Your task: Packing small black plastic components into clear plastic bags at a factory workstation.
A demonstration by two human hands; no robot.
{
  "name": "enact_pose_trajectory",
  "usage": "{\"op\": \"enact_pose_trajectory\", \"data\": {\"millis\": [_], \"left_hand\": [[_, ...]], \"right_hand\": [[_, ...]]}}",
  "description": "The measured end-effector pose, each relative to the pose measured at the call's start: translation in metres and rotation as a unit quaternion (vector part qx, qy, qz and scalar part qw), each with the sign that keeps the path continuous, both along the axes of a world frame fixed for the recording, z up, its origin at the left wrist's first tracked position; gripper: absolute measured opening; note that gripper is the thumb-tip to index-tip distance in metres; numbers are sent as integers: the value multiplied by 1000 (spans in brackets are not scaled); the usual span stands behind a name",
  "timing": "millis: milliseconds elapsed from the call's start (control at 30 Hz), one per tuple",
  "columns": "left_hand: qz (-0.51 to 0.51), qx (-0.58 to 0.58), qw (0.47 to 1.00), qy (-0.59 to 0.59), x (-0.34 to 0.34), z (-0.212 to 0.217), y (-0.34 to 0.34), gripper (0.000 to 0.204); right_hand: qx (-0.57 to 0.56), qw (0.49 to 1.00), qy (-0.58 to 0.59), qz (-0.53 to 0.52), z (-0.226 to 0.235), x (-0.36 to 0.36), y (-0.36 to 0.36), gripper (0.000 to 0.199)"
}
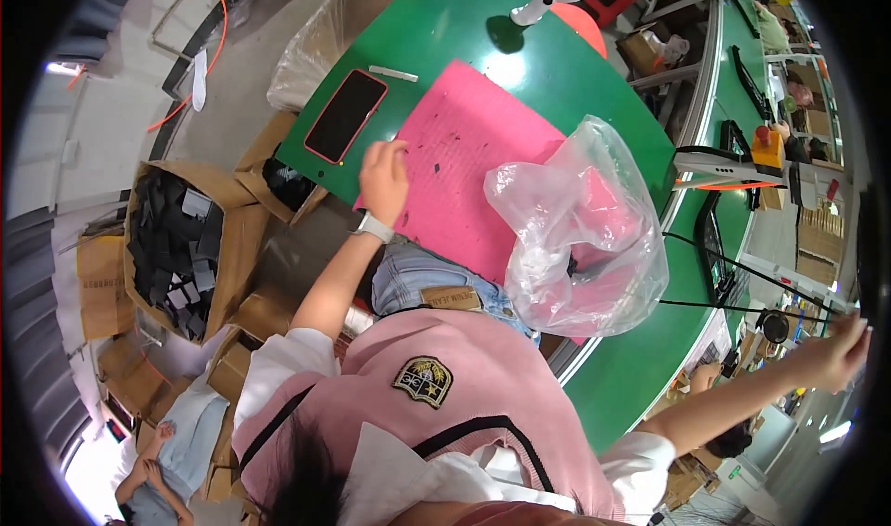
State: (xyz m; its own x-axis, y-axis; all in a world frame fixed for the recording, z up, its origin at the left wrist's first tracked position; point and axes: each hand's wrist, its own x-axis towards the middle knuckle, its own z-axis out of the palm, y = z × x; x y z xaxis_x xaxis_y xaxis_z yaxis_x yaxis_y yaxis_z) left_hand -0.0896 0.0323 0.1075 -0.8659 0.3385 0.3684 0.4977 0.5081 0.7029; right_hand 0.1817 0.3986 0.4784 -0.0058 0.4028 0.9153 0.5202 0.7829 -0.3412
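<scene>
Left hand fingers curled, pressing pink foam sheet on green surface; right hand outstretched, grip unclear; best kept flat beside clear plastic bag.

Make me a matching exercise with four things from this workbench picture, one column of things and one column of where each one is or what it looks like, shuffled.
Things:
1. phone
2. clear plastic bag
3. cardboard box
4. left hand

Descriptions:
A. on the floor, full of dark pieces
B. resting on the pink mat, watch at the wrist
C. crumpled at the mat's right edge
D. flat on the green table, screen dark, red rim

Pairs: 1-D, 2-C, 3-A, 4-B
</scene>
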Motion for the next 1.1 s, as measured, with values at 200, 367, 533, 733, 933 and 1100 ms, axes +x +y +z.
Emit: {"op": "enact_pose_trajectory", "data": {"millis": [200, 367, 533, 733, 933, 1100], "left_hand": [[-50, 6, 998, 25, -13, -45, -3, 30], [-99, 9, 994, 39, -29, -65, 31, 21], [-122, -29, 990, 57, -33, -62, 32, 7], [-140, -54, 985, 88, -32, -70, 35, 2], [-14, 176, 963, -205, -16, -51, 36, 3], [-19, 475, 575, -666, -9, -48, 22, 7]], "right_hand": [[-408, 726, -374, 408, -228, -165, -190, 17], [-305, 788, -392, 364, -375, -215, -181, 22], [-273, 805, -414, 326, -411, -233, -190, 20], [-283, 804, -418, 313, -420, -240, -186, 9], [-265, 810, -333, 403, -409, -276, -185, 8], [-203, 804, -450, 332, -419, -287, -192, 7]]}}
